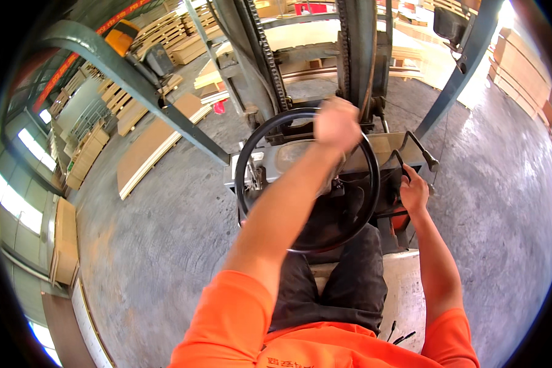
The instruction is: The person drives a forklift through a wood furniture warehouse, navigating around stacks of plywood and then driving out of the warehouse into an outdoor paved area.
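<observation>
My left arm reaches across a black steering wheel (243, 178) of a forklift. Slightly smeared by motion, my left hand (337, 124) is closed on the wheel at the upper right of its rim. My right hand (414, 191) rests at the bent black control levers (414, 145) right of the wheel. Its index finger lies along one lever, and the other fingers curl around it, partly hidden. Beyond the wheel rises the forklift mast (306, 55) with its chains. My legs (331, 285) are below the wheel.
Grey overhead-guard posts (193, 132) stand on both sides, with a mirror (451, 26) on the right one. Flat board stacks (156, 144) lie on the concrete floor at the left. More board stacks (521, 73) stand far right and beyond the mast.
</observation>
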Action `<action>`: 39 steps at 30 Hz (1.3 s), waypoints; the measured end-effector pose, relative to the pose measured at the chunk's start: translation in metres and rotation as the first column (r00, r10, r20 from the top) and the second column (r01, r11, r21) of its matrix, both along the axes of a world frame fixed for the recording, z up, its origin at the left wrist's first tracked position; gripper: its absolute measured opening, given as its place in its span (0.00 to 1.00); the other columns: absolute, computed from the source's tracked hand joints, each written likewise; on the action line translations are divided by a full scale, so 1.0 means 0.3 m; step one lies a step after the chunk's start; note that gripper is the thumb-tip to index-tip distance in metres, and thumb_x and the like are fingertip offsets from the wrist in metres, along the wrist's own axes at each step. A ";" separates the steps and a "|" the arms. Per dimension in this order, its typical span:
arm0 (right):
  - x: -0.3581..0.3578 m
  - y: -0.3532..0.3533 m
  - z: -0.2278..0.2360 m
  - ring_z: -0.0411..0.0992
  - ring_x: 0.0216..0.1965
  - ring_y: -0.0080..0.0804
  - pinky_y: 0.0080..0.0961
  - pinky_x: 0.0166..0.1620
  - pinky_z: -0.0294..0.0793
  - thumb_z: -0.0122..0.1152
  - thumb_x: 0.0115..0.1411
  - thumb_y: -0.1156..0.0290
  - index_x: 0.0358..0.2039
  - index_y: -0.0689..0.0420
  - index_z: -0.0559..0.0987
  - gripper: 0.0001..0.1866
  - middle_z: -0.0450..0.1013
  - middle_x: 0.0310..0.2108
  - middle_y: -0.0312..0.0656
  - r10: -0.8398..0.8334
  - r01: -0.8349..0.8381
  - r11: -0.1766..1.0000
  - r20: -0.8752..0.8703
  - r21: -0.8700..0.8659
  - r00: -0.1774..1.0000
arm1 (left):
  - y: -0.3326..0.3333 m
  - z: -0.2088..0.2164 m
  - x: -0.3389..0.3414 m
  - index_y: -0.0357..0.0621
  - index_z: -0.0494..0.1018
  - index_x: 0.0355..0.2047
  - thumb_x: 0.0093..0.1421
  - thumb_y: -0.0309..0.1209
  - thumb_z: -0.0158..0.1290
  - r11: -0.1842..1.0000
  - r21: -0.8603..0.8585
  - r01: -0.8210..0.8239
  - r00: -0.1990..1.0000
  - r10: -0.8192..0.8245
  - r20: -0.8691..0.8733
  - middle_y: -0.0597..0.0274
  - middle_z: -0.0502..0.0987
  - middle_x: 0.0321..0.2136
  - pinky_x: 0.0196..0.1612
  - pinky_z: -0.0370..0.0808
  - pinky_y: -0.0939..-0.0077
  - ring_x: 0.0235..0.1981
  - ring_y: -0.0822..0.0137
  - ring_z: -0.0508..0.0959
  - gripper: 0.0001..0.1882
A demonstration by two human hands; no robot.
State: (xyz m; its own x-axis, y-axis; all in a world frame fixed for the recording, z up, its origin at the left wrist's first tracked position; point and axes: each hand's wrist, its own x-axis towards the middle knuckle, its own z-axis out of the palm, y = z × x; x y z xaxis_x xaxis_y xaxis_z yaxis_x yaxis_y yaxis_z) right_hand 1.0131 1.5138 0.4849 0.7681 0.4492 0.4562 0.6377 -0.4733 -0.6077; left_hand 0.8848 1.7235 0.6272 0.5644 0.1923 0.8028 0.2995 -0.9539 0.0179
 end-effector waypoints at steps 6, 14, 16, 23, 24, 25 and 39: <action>0.001 0.034 0.044 0.75 0.37 0.52 0.42 0.42 0.73 0.55 0.55 0.69 0.49 0.48 0.78 0.19 0.77 0.34 0.52 -0.041 0.042 0.999 -0.039 0.007 0.998 | 0.260 0.016 -0.381 0.44 0.79 0.31 0.46 0.25 0.49 0.947 -0.144 -0.288 0.909 0.317 0.269 0.57 0.80 0.36 0.40 0.77 0.65 0.36 0.54 0.79 0.12; 0.053 0.137 0.076 0.75 0.38 0.52 0.41 0.42 0.74 0.56 0.54 0.68 0.49 0.46 0.78 0.19 0.78 0.35 0.51 -0.043 0.043 0.999 -0.032 -0.016 0.999 | 0.012 -0.208 -0.743 0.37 0.78 0.28 0.43 0.19 0.51 0.974 -0.148 -0.169 0.973 0.189 0.135 0.53 0.81 0.35 0.44 0.77 0.63 0.39 0.53 0.80 0.10; 0.062 0.153 0.065 0.75 0.38 0.52 0.41 0.42 0.74 0.56 0.54 0.67 0.49 0.46 0.78 0.19 0.78 0.35 0.51 -0.043 0.043 0.999 -0.015 -0.002 0.999 | -0.085 -0.232 -0.741 0.38 0.78 0.26 0.43 0.18 0.51 0.988 -0.106 -0.109 0.989 0.118 0.085 0.54 0.81 0.35 0.45 0.77 0.64 0.41 0.54 0.80 0.09; 0.184 0.208 0.058 0.75 0.37 0.51 0.42 0.41 0.73 0.56 0.55 0.67 0.50 0.45 0.77 0.20 0.78 0.34 0.50 -0.002 -0.003 0.998 -0.080 -0.061 0.997 | -0.053 -0.252 -0.636 0.37 0.77 0.25 0.41 0.18 0.51 0.997 -0.030 -0.069 0.995 0.071 0.068 0.54 0.80 0.31 0.40 0.79 0.65 0.37 0.54 0.81 0.09; 0.201 0.212 0.047 0.75 0.37 0.52 0.42 0.41 0.73 0.56 0.55 0.67 0.50 0.45 0.77 0.20 0.78 0.33 0.50 -0.001 -0.002 0.999 -0.070 -0.052 0.998 | -0.007 -0.247 -0.629 0.36 0.77 0.25 0.41 0.17 0.51 0.996 -0.015 -0.085 0.993 0.086 0.076 0.52 0.80 0.31 0.40 0.79 0.65 0.37 0.54 0.81 0.09; 0.222 0.213 0.035 0.75 0.37 0.52 0.42 0.41 0.73 0.56 0.55 0.67 0.50 0.45 0.77 0.20 0.78 0.33 0.50 -0.003 0.000 0.999 -0.060 -0.043 0.998 | 0.041 -0.229 -0.614 0.36 0.77 0.26 0.42 0.17 0.51 0.993 -0.035 -0.112 0.991 0.115 0.073 0.51 0.80 0.31 0.39 0.79 0.65 0.36 0.53 0.81 0.09; 0.477 0.402 -0.024 0.75 0.39 0.51 0.41 0.44 0.73 0.57 0.53 0.69 0.49 0.47 0.78 0.20 0.78 0.35 0.49 0.102 -0.108 0.992 -0.095 -0.060 0.990 | 0.181 -0.093 0.457 0.44 0.78 0.29 0.45 0.21 0.47 0.986 -0.153 -0.059 0.987 0.035 -0.155 0.58 0.79 0.33 0.42 0.76 0.67 0.39 0.57 0.78 0.12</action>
State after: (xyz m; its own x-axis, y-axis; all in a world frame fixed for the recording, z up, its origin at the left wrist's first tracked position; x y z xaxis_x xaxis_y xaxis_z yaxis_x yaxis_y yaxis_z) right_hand 1.1563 1.6345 0.4778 0.7523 0.5560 0.3535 0.6292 -0.4472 -0.6356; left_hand 1.0220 1.7779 0.5993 0.6639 0.3387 0.6667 0.3550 -0.9274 0.1176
